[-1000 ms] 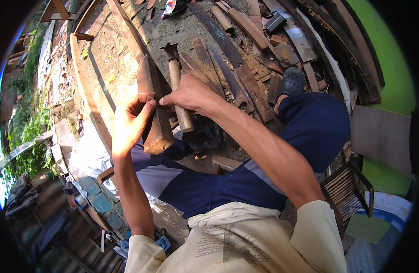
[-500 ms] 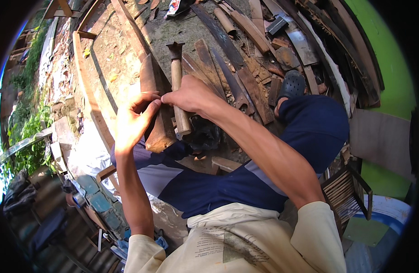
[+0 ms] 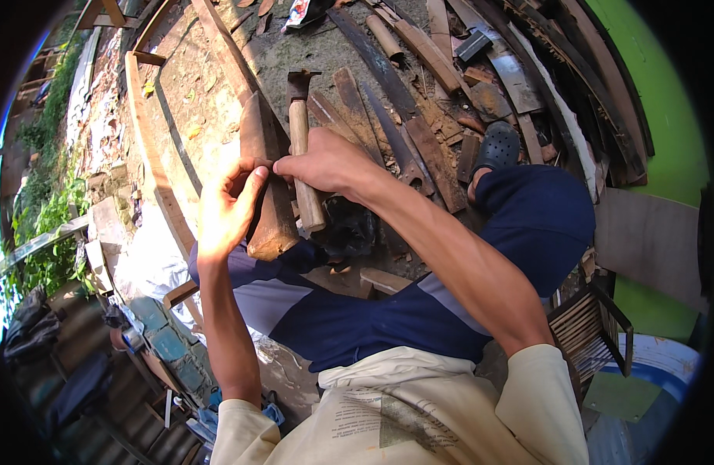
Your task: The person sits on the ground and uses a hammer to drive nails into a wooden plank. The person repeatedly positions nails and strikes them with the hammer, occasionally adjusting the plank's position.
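A hammer (image 3: 299, 128) with a pale wooden handle and dark metal head stands across my right hand (image 3: 326, 163), whose fingers are wrapped round the handle. The head points away from me. My left hand (image 3: 231, 209) is closed, its thumb and forefinger pressed together over a wooden beam (image 3: 273, 221). Anything between those fingertips is too small or hidden to make out. Beyond both hands the beam runs away from me, its near cut end close to my left thigh. The tip of my right thumb is close to the left fingertips, with a narrow gap between them.
A wooden frame (image 3: 151, 155) lies at the left. A handsaw (image 3: 400, 147) and several boards are on the ground ahead and right. A black plastic bag (image 3: 349, 229) sits below the hammer. A slatted wooden piece (image 3: 586, 329) stands by a tub (image 3: 667, 356) at right.
The thumb of my right hand has drawn slightly away from the left fingertips, which it was touching. The hammer has shifted and turned a little with the right hand.
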Demonstrator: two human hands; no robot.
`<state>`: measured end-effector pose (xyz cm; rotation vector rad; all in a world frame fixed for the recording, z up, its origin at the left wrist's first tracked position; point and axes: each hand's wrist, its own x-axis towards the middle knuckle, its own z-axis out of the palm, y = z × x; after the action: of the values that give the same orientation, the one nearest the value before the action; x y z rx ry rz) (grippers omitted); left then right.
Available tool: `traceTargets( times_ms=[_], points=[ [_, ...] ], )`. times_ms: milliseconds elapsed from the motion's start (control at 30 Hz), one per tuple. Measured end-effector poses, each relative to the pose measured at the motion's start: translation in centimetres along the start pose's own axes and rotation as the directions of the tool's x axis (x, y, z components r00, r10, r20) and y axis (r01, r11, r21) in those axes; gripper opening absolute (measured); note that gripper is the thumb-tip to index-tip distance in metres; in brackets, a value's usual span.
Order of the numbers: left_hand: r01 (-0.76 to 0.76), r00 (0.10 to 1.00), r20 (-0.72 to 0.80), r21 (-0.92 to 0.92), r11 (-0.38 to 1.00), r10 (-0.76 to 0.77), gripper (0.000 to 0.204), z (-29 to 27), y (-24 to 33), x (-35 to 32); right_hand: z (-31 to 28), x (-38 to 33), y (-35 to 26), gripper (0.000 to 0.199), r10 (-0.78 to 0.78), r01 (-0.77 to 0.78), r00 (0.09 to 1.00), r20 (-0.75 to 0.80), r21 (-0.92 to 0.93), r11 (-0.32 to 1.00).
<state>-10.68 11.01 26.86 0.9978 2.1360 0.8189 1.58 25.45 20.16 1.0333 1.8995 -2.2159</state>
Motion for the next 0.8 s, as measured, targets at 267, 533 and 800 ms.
traceTargets(
  times_ms=[267, 533, 800],
  points=[
    [-0.018, 0.994, -0.113, -0.172, 0.985, -0.001, 0.022, 0.2, -1.4, -0.4, 0.0, 0.3, -0.1, 0.030, 0.012, -0.012, 1.000, 0.002, 0.053, 0.999],
    [-0.191, 0.916, -0.396, -0.282, 0.940, 0.068, 0.041, 2.2, -5.3, -0.7, -0.5, -1.0, -1.1, 0.041, -0.012, -0.015, 0.993, 0.120, 0.224, 0.974],
    [0.082, 0.917, -0.219, -0.716, 0.693, -0.334, 0.052, 3.1, -2.9, -0.9, -0.3, -0.3, -1.4, 0.035, 0.030, -0.052, 0.994, 0.109, 0.197, 0.979]
  ],
)
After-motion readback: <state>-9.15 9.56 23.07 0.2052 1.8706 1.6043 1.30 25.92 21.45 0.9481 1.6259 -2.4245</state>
